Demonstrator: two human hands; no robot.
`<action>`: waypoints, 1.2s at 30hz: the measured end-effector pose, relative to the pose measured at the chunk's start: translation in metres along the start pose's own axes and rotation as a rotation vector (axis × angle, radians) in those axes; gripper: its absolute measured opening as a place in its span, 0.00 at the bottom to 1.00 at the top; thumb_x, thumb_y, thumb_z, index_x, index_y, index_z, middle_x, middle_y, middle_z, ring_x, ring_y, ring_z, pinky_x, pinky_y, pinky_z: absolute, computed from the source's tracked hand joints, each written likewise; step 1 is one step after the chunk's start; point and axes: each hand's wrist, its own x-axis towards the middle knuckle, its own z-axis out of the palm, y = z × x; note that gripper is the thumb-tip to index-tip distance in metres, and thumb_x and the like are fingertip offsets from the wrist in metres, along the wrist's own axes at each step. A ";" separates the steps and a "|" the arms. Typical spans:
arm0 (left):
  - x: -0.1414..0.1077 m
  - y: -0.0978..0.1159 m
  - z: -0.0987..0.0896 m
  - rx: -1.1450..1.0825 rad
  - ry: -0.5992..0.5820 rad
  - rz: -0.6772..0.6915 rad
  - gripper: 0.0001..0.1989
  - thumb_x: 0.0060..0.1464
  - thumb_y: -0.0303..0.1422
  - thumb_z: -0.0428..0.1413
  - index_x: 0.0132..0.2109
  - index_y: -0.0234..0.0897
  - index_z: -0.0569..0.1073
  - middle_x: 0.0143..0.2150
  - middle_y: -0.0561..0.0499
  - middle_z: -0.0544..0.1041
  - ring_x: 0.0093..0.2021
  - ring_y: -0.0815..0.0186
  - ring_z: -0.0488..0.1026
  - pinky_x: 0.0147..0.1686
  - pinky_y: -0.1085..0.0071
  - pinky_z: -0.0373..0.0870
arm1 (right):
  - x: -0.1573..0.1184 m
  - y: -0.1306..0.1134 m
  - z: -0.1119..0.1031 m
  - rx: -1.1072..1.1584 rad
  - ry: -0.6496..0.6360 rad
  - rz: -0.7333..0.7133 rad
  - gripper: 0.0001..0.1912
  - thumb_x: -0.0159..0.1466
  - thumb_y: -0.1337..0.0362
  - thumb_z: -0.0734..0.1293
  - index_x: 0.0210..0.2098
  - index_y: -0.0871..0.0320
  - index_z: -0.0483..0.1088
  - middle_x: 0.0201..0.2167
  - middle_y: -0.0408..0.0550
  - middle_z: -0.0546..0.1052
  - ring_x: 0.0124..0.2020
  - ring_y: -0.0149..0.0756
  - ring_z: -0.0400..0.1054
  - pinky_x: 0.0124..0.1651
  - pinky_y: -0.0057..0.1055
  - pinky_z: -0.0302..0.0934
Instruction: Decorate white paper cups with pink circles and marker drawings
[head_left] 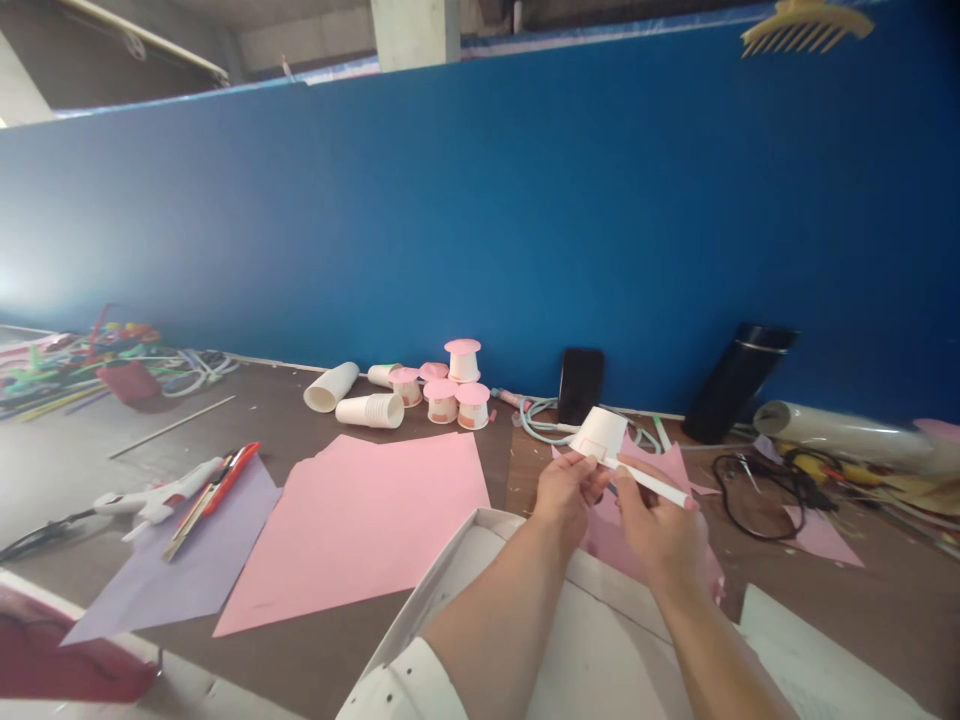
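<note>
An upside-down white paper cup (602,430) is held by my left hand (566,492), whose fingers pinch its rim. My right hand (661,520) grips a white marker with a pink end (656,485); its tip touches the cup near the rim. A faint reddish outline shows on the cup's side. Below the hands lie cut pink paper (611,530) and an open white box (480,530). Further left stand several small cups with pink paper tops (442,400), one stacked on the others.
Pink sheet (375,520) and purple sheet (195,570) lie left, with a red utility knife (214,500) and glue gun (161,495). Stacked cups (370,411), a black phone (580,385), a tilted black bottle (739,385) and cables (757,530) are along the blue partition (480,220).
</note>
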 end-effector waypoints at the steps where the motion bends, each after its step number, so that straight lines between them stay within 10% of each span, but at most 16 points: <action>1: 0.001 -0.001 0.000 -0.005 -0.004 0.000 0.07 0.45 0.25 0.65 0.33 0.29 0.75 0.31 0.48 0.75 0.28 0.74 0.73 0.33 0.79 0.71 | 0.000 -0.001 0.000 0.005 0.013 -0.003 0.22 0.60 0.49 0.61 0.40 0.55 0.78 0.28 0.50 0.79 0.34 0.44 0.73 0.36 0.35 0.62; 36: 0.004 -0.004 0.000 0.020 -0.006 -0.005 0.11 0.39 0.25 0.67 0.33 0.27 0.77 0.31 0.45 0.77 0.27 0.73 0.73 0.33 0.76 0.72 | 0.000 0.000 0.001 0.041 0.054 -0.110 0.23 0.61 0.50 0.60 0.42 0.59 0.78 0.32 0.54 0.80 0.36 0.45 0.73 0.36 0.35 0.64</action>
